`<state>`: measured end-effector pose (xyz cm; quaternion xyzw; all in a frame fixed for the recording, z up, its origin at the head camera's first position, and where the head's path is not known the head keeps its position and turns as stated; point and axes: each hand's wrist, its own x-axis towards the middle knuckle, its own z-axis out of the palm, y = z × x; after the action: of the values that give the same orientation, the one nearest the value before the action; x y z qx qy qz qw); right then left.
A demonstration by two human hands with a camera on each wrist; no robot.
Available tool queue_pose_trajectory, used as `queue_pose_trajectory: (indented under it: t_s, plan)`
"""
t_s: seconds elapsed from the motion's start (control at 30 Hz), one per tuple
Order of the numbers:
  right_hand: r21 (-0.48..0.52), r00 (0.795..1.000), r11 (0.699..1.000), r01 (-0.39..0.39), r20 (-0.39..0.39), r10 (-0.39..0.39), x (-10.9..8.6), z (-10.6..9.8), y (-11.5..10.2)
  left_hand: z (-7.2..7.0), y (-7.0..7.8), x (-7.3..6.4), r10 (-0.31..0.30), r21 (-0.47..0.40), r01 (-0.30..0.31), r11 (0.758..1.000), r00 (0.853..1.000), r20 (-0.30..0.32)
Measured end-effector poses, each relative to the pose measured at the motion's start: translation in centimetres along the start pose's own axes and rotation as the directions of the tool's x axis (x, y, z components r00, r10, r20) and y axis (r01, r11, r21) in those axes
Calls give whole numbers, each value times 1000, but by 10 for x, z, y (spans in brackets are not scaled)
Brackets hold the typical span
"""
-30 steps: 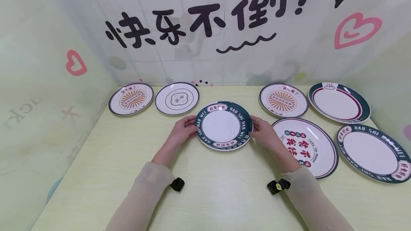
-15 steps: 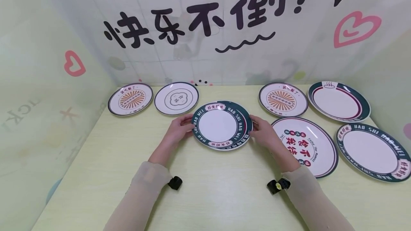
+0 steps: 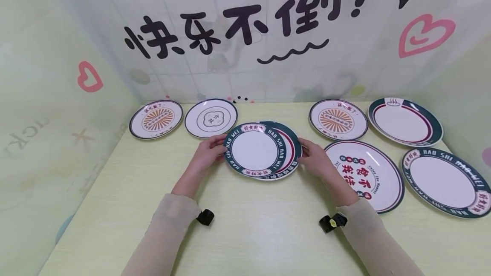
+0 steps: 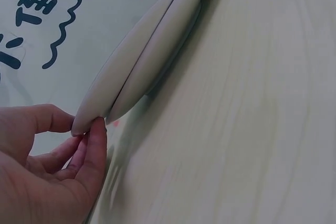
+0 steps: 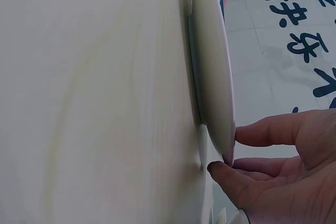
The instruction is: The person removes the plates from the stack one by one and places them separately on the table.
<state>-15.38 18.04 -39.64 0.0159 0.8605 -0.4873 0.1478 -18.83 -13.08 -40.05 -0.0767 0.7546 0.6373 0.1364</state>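
Two round plates overlap at mid-table in the head view. The upper plate point(image 3: 253, 150) has a dark green lettered rim and a white centre. Beneath it, shifted right, the lower plate point(image 3: 294, 142) shows a green rim and a red ring. My left hand point(image 3: 207, 154) pinches the upper plate's left edge, thumb and fingers on either side, as the left wrist view shows. On the opposite side, my right hand point(image 3: 316, 156) pinches the lower plate's right edge. Both plates are held above the table in the wrist views. Most of the lower plate's face is covered.
At back left lie a sunburst plate point(image 3: 158, 119) and a plate with a small central emblem point(image 3: 212, 118). On the right are another sunburst plate point(image 3: 337, 119), a green-rimmed plate point(image 3: 402, 120), a red-lettered plate point(image 3: 377, 169) and an oval-looking lettered plate point(image 3: 441, 180). Printed walls enclose the table point(image 3: 261, 233).
My left hand has moved left with the upper plate, sliding it across the lower one. More of the lower plate's red ring and green rim now shows. The right hand has stayed still.
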Motion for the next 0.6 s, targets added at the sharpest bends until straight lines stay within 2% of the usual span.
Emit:
queue_pose_trajectory:
  t_s: [0.6]
  plan:
    - [-20,1000,1000,2,-1,-2,0,-1,0,-13,2,-6,-12,-16,12,1000,1000,1]
